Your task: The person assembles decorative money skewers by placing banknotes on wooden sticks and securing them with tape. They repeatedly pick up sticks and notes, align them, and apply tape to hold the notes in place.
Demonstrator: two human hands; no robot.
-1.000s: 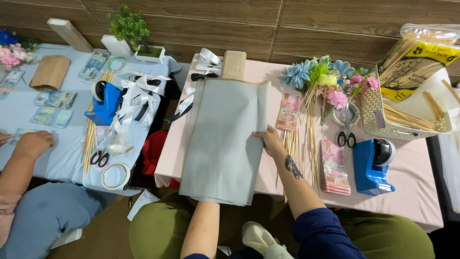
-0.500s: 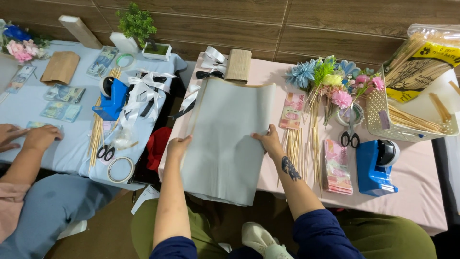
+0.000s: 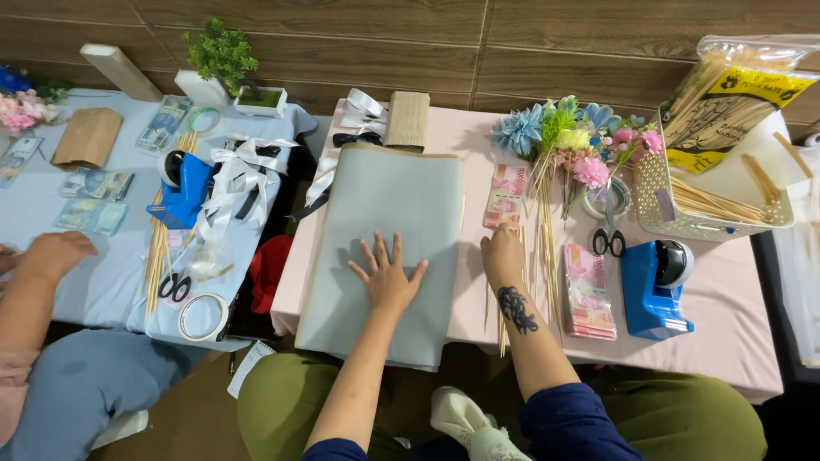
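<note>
Light, limp grey wrapping paper [image 3: 384, 230] pinned flat under open left hand [image 3: 389, 275]; right hand [image 3: 504, 256] loosely curled, gripping nothing; best pinched at the near edge.

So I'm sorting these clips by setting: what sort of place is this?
Probably a craft workspace for making gift bouquets. The left hand presses flat on grey wrapping paper, with artificial flowers, wooden sticks and a blue tape dispenser on the table.

A clear bag of wooden sticks [image 3: 735, 94] with a yellow label [image 3: 752, 85] leans far right.
</note>
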